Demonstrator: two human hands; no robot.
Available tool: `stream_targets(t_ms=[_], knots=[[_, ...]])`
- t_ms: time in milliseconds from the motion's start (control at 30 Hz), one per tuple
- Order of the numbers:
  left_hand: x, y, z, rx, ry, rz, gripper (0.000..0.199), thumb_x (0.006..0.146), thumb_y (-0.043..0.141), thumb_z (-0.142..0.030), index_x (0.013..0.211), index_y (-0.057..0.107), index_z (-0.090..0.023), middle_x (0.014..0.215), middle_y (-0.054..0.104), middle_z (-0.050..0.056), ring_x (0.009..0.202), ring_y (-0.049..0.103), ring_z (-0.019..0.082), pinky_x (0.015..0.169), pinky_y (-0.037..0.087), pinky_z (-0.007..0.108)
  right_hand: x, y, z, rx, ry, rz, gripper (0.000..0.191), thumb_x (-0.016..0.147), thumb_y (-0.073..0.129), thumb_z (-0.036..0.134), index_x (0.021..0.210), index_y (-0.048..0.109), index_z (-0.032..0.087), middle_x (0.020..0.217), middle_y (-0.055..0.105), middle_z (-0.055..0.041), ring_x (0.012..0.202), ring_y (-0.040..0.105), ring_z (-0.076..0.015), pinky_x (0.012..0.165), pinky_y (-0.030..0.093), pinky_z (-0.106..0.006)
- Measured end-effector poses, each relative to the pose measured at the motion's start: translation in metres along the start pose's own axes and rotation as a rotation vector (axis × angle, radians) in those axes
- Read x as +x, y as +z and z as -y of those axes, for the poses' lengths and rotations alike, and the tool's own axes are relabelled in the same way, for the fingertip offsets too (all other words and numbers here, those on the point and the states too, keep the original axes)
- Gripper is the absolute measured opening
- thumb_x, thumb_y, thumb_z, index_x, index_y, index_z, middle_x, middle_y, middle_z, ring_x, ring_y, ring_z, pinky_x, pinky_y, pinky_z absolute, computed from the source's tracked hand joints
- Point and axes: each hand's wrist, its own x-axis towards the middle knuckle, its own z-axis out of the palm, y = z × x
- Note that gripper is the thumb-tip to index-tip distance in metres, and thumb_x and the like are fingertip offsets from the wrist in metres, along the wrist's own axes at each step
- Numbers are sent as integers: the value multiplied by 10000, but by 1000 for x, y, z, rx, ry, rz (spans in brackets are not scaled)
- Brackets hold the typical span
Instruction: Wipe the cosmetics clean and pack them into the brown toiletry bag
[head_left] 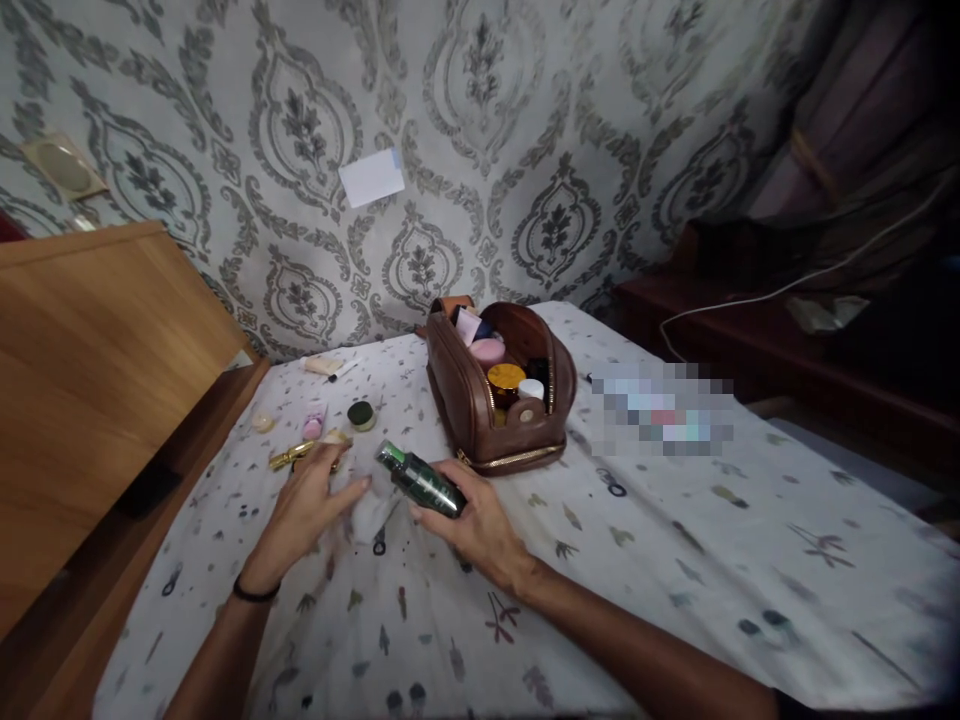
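My right hand (480, 525) is wrapped round the lower part of a dark green bottle (429, 487) with a clear cap. The bottle is tilted, its cap end pointing up and left. My left hand (304, 515), with a dark band at the wrist, is open, thumb spread from the fingers. Its fingertips hover by a gold tube (289, 456) and a small beige item that they partly hide; contact cannot be made out. Between the hands lies a blurred whitish crumpled thing (371, 512). Behind them stands an open brown cosmetic bag (454, 405) holding an amber jar (506, 381) and other items.
On the patterned sheet (585, 610) lie a dark-lidded jar (361, 415), a pink item (313, 421), a beige tube (322, 366) and a small pale piece (262, 423). A pixelated object (660, 408) lies right of the bag. A wooden panel (97, 370) borders the left side.
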Motion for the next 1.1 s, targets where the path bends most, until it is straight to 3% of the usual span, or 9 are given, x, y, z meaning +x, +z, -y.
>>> stream_targets(t_ms=[133,233,367,467,567,700,800,967,1100], knots=[[-6,-5,-32,-200,17,61,374,892,571,-447,1183,670,-233,961,681,58,862,630,218,747,473,280,-2,0,-1,-21,-12,14,289,718,798,325,948,666,212,893,652,-40,843,601,-223,771,467,-330],[-8,2,-47,-285,16,171,324,871,620,-416,1140,685,-248,752,629,8,670,579,170,607,441,232,-3,0,-1,-43,-34,16,303,713,803,325,965,678,211,892,644,-45,839,601,-226,761,466,-334],[-4,9,-46,-414,-31,183,259,824,687,-395,1020,696,-226,662,577,-11,589,528,143,541,409,205,-2,0,2,84,1,46,372,705,807,404,1003,675,224,916,665,-33,864,607,-220,783,471,-334],[1,4,-44,-436,-58,185,318,839,665,-455,1051,680,-218,673,555,-14,571,506,129,498,387,192,0,1,6,372,194,154,476,749,727,567,1067,638,225,826,661,-4,699,612,-170,611,475,-274],[8,-7,-48,-400,-8,197,346,884,608,-483,1110,642,-222,654,509,-34,529,458,108,467,355,187,4,1,8,700,493,250,565,777,583,741,972,589,211,642,638,19,413,477,-105,366,309,-205],[20,-19,-62,-349,103,178,325,914,578,-462,1137,607,-227,647,500,-43,527,460,102,494,379,195,11,-3,4,954,726,293,625,898,360,747,730,559,179,494,578,14,294,281,-56,304,130,-192],[32,-25,-76,-317,147,163,322,902,594,-457,1120,606,-221,607,495,-49,508,473,111,472,388,201,15,-7,1,1063,717,303,633,945,359,667,639,570,154,433,521,18,288,216,-40,318,65,-197],[58,-30,-99,-301,218,102,317,889,606,-462,1112,612,-236,638,519,-45,522,494,109,482,415,204,16,-12,-2,1127,583,208,327,854,649,459,797,645,137,476,569,41,306,180,-25,344,59,-195],[85,-31,-116,-317,316,14,295,882,627,-438,1095,619,-233,662,532,-42,549,497,103,508,426,195,15,-13,-2,1135,551,191,336,785,727,444,775,650,117,467,537,58,309,170,-11,353,46,-205]])
